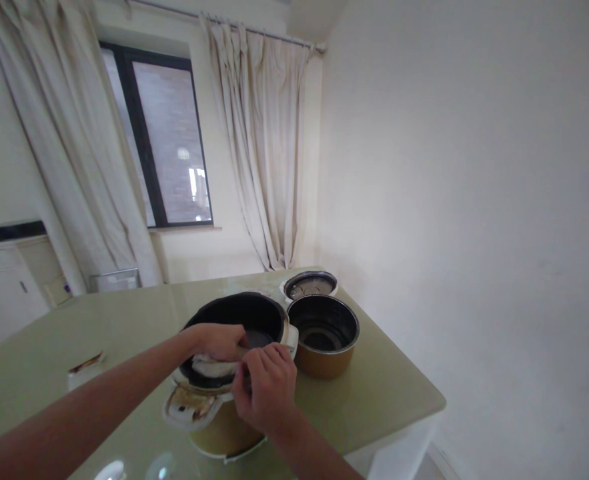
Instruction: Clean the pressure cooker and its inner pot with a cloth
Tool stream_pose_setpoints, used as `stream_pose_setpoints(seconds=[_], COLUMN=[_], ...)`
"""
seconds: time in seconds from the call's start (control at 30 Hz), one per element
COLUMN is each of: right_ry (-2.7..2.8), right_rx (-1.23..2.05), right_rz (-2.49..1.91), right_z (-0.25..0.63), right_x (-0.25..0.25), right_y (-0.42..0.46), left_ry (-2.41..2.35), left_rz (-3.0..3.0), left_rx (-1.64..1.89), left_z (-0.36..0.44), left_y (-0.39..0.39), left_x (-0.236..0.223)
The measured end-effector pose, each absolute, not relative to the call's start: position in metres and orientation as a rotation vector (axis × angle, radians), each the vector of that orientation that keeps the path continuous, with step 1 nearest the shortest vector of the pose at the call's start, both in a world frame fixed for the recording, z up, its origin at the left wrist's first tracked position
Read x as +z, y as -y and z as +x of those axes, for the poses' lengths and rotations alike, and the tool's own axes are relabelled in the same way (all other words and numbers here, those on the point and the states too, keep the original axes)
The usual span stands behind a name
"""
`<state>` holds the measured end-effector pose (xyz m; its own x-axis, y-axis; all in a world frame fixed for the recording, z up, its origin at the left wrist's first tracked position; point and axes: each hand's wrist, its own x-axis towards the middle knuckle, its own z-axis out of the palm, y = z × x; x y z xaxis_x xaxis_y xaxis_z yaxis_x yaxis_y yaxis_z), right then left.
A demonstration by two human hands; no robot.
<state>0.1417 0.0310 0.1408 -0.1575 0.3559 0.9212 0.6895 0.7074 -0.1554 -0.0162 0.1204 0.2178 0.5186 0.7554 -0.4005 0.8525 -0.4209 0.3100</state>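
On the tabletop point(374, 390), the open cooker point(224, 427) stands at lower centre, presumably there for both hands to reach in, with the brown pot point(325, 365) just to its right, leaving the cavity free. The left hand point(224, 341) grasps a pale cloth point(213, 367) inside the near rim; the right hand point(269, 383) curls there, perhaps steadying, its grip unclear.

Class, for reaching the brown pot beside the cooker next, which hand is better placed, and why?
Probably the right hand: it is by the cooker, nearer the brown pot; the left hand lies farther off, over the cooker's opening.
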Motion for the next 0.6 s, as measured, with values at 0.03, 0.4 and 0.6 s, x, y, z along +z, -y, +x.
stream_pose_setpoints(seconds=[0.03,0.4,0.6], right_ry=[1.761,1.838,1.887], right_rx=[-0.363,-0.362,-0.356], right_rz=[-0.826,-0.881,-0.894], right_z=[0.141,0.144,0.146], right_x=[0.141,0.138,0.140], right_y=[-0.031,-0.030,-0.030], left_ry=[-1.224,-1.420,-1.680], left_rz=[2.296,2.944,2.856], left_rx=[-0.220,-0.211,-0.424], left_z=[-0.011,0.041,-0.020], left_y=[-0.120,-0.153,-0.149], left_x=[0.214,0.214,0.216])
